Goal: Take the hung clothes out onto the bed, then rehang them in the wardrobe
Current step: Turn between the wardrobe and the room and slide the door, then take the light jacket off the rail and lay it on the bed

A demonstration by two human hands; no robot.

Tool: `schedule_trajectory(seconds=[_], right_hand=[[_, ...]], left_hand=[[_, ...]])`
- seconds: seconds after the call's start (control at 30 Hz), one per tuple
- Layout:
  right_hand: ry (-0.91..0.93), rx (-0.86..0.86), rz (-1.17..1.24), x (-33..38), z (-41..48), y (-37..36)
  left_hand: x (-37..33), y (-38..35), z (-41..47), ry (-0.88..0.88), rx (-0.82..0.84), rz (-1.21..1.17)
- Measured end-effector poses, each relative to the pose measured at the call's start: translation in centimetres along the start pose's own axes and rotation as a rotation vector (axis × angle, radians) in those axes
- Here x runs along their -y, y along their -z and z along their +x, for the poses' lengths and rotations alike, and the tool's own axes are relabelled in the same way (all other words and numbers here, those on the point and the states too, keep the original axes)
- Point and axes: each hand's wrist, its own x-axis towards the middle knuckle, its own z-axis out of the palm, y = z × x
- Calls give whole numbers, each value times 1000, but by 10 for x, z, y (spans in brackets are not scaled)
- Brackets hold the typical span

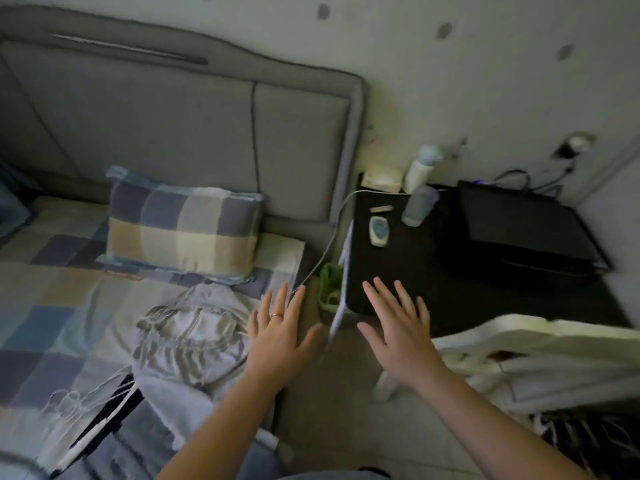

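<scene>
A pile of clothes (194,337) lies on the bed (52,271) near its right edge: a pale grey and white striped garment on top, with dark and blue pieces below it toward the frame's bottom. My left hand (277,337) hovers flat with spread fingers over the bed's right edge, just right of the pile, holding nothing. My right hand (398,330) is also flat and spread, above the gap between bed and nightstand (433,282), empty. The wardrobe is out of view.
A checked pillow (183,230) leans by the grey headboard (173,126). The dark nightstand holds bottles (419,206), a remote (379,230) and a black device (526,230). A white chair (536,355) draped with cloth stands at right. A cable (329,244) hangs in the gap.
</scene>
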Motion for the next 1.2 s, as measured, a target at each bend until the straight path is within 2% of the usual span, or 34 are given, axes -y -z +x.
schedule_trajectory(seconds=[0.23, 0.47, 0.63, 0.87, 1.2], right_hand=[[-317, -223, 5, -131, -95, 68], [-551, -437, -50, -275, -229, 153], [-692, -596, -175, -358, -328, 235], [-844, -787, -392, -416, -436, 363], [-1122, -881, -737, -454, -546, 516]], left_hand=[[-176, -28, 21, -368, 45, 32], [-388, -86, -1, -829, 68, -8], [-555, -112, -29, -1141, 53, -107], [-764, -114, -88, -1451, -22, -223], [-1002, -95, -173, -1773, -33, -415]])
